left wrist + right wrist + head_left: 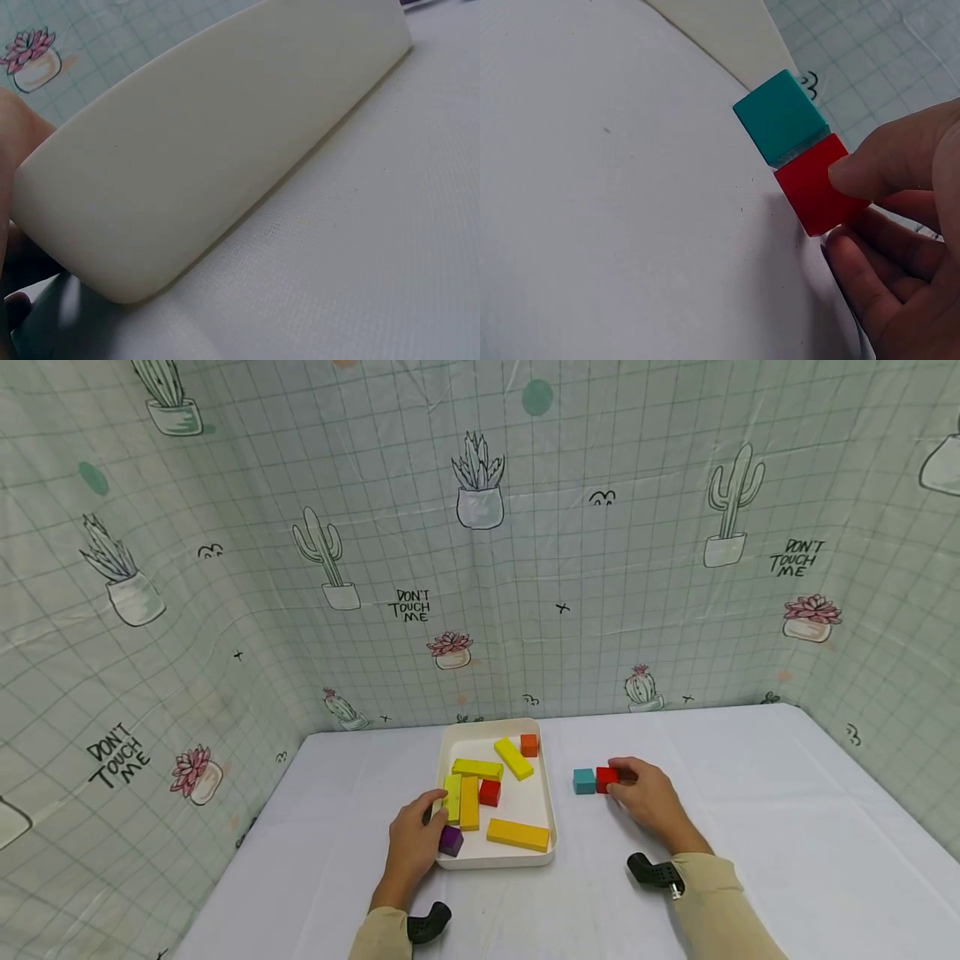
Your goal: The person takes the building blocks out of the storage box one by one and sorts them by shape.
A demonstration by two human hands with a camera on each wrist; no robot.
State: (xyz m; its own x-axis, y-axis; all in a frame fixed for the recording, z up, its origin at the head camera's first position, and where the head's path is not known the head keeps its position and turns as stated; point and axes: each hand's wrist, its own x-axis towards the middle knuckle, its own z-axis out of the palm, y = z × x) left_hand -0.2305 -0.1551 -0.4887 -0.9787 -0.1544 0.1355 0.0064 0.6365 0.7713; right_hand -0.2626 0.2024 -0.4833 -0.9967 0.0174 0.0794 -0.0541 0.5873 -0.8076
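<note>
My right hand (651,799) pinches a red cube (814,186) between thumb and fingers. Its face lines up against a teal cube (583,782), which stands on the white cloth to its left; a thin seam shows between them in the right wrist view. My left hand (415,842) grips the left rim of a white tray (517,862), whose outer wall fills much of the left wrist view. Just by the left thumb, inside the tray, sits a purple cube (451,841). The left hand's other fingers are mostly hidden.
Inside the tray lie several yellow bars, among them one at the front (517,834), plus another red cube (490,792) and an orange cube (529,745). A patterned curtain (525,568) stands behind the table (360,777).
</note>
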